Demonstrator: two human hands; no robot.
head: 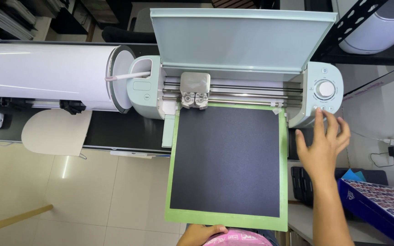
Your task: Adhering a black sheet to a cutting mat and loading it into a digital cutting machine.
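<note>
Right hand (321, 148) spread open at machine buttons (323, 109), left hand (200, 234) cropped, grip unclear

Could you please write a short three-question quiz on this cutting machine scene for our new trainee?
1. True or false: the lid of the pale green cutting machine is closed.
2. Which part is the right hand reaching at? A) the white roll B) the buttons under the round dial C) the carriage
3. What lies on the green mat, and what colour is it?

Key
1. False: the lid stands open.
2. B: its fingertips are at the buttons.
3. A dark, nearly black sheet; the left hand is at the mat's near edge.
</note>
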